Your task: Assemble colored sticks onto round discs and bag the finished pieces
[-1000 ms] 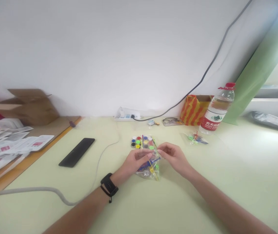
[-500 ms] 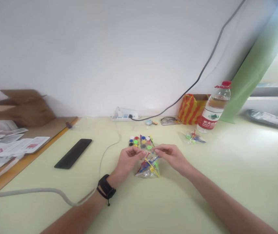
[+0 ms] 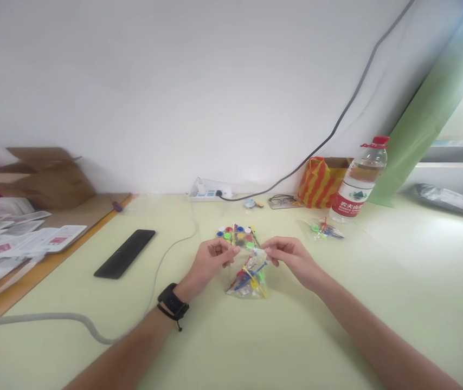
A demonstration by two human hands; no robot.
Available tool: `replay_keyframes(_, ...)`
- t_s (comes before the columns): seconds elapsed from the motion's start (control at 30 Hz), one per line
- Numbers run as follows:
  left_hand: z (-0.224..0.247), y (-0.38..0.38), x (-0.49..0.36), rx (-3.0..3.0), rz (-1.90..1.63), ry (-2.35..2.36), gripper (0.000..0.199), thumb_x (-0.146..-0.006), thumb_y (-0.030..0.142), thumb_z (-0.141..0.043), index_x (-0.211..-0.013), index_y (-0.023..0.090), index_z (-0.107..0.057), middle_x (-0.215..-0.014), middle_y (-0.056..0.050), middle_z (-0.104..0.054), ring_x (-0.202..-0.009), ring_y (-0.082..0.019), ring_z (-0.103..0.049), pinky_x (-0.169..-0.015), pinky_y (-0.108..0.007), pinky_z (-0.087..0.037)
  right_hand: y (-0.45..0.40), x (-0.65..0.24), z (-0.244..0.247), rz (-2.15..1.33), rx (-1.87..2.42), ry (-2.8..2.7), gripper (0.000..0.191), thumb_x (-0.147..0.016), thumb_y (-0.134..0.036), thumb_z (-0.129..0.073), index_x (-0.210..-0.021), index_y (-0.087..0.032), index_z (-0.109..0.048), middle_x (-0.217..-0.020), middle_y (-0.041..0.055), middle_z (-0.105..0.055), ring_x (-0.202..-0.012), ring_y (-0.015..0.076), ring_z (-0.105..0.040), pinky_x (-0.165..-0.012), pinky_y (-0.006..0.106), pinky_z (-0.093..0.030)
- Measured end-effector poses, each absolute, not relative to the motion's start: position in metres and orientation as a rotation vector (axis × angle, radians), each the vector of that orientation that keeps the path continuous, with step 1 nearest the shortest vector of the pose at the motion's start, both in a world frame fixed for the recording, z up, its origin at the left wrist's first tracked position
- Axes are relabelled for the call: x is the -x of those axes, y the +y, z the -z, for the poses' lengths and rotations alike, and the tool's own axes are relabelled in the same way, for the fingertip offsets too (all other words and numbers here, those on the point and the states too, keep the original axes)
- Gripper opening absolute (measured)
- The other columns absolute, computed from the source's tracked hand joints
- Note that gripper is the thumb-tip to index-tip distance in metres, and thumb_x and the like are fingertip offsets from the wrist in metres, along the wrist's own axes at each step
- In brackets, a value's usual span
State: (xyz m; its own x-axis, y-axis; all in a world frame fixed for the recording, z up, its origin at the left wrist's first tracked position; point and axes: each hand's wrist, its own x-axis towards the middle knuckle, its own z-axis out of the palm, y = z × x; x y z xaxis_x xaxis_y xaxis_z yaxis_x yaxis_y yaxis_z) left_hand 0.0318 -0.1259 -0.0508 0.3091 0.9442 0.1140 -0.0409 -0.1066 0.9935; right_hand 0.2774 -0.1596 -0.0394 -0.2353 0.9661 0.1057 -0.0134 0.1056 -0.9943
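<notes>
Between my hands is a clear plastic bag [image 3: 243, 293] holding thin red, blue, yellow and green plastic pieces [image 3: 251, 277]. My left hand [image 3: 214, 259] pinches the bag's upper left edge between thumb and fingers. At the upper right corner, my right hand [image 3: 290, 260] pinches the same edge. The bag's lower end rests on or just over the table; which, I cannot tell. Just behind my hands lies a set of round caps [image 3: 240, 229] in white, blue, red, green and other colours, partly hidden by the bag and fingers.
A second bag of coloured pieces [image 3: 324, 229] lies right, before a water bottle [image 3: 355, 187] and a striped bag [image 3: 316, 181]. At the wall are a power strip [image 3: 211, 192] and glasses [image 3: 282, 200]. Left are a black flat object [image 3: 126, 254], a cable [image 3: 52, 316], printed packets [image 3: 58, 238] and a cardboard box [image 3: 56, 179].
My hands have moved slightly apart, and the bag's top edge now stretches wider between them. The view has shifted a little.
</notes>
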Motion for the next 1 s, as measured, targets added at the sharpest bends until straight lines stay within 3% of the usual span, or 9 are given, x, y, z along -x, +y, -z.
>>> replay_keyframes(0.1, 0.049, -0.125, -0.031, -1.421, -1.043, 0.864, 0.024, -0.081, 0.036, -0.081, -0.091, 0.016, -0.072, -0.08, -0.005, -0.07, -0.069, -0.013, -0.059, -0.065, -0.025, -0.048, -0.158, -0.279, 0.042, -1.27, 1.022, -1.448, 0.026, -0.085, -0.046, -0.074, -0.083, -0.019, -0.077, -0.07, 0.0009, -0.061, -0.067, 0.0147, -0.052, -0.065, 0.03, -0.044)
replay_keyframes(0.17, 0.049, -0.124, -0.03, -1.422, -1.025, 0.862, 0.024, -0.082, 0.033, -0.08, -0.095, 0.015, -0.072, -0.082, -0.006, -0.071, -0.069, -0.013, -0.059, -0.064, -0.025, -0.047, -0.156, -0.28, 0.044, -1.226, 1.037, -1.414, 0.027, -0.084, -0.047, -0.075, -0.087, -0.02, -0.077, -0.077, 0.0025, -0.066, -0.07, 0.0158, -0.055, -0.068, 0.031, -0.046)
replay_keyframes(0.3, 0.049, -0.125, -0.028, -1.384, -0.949, 0.798, 0.019, -0.081, 0.028, -0.08, -0.08, 0.015, -0.066, -0.07, -0.002, -0.066, -0.059, -0.011, -0.054, -0.06, -0.024, -0.044, -0.154, -0.281, 0.046, -1.242, 1.014, -1.407, 0.032, -0.085, -0.047, -0.075, -0.1, -0.019, -0.077, -0.083, 0.0045, -0.069, -0.071, 0.0162, -0.058, -0.07, 0.033, -0.049)
replay_keyframes(0.43, 0.05, -0.124, -0.028, -1.424, -0.912, 0.822, 0.022, -0.079, 0.029, -0.08, -0.077, 0.016, -0.062, -0.073, -0.003, -0.067, -0.065, -0.013, -0.059, -0.064, -0.025, -0.047, -0.153, -0.28, 0.05, -1.365, 0.975, -1.451, 0.041, -0.079, -0.043, -0.082, -0.112, -0.02, -0.074, -0.087, 0.004, -0.069, -0.078, 0.0175, -0.06, -0.076, 0.034, -0.05)
replay_keyframes(0.63, 0.049, -0.12, -0.026, -1.402, -0.929, 0.806, 0.029, -0.077, 0.032, -0.083, -0.074, 0.016, -0.058, -0.073, -0.004, -0.07, -0.063, -0.013, -0.06, -0.062, -0.024, -0.046, -0.151, -0.278, 0.056, -1.366, 1.016, -1.425, 0.033, -0.075, -0.044, -0.083, -0.096, -0.019, -0.08, -0.086, 0.0051, -0.071, -0.074, 0.016, -0.056, -0.072, 0.032, -0.048)
replay_keyframes(0.77, 0.049, -0.118, -0.023, -1.387, -0.899, 0.801, 0.025, -0.076, 0.032, -0.083, -0.093, 0.016, -0.073, -0.074, -0.005, -0.071, -0.067, -0.015, -0.064, -0.062, -0.025, -0.047, -0.148, -0.279, 0.06, -1.404, 1.032, -1.305, 0.032, -0.072, -0.041, -0.084, -0.097, -0.019, -0.083, -0.076, 0.0041, -0.069, -0.068, 0.0152, -0.053, -0.068, 0.032, -0.046)
replay_keyframes(1.0, 0.055, -0.116, -0.023, -1.314, -0.932, 0.844, 0.019, -0.076, 0.028, -0.08, -0.091, 0.016, -0.082, -0.085, -0.01, -0.077, -0.081, -0.019, -0.068, -0.072, -0.027, -0.051, -0.146, -0.275, 0.068, -1.499, 0.929, -1.155, 0.019, -0.073, -0.032, -0.078, -0.086, -0.019, -0.083, -0.073, 0.0042, -0.067, -0.068, 0.0146, -0.051, -0.067, 0.03, -0.042)
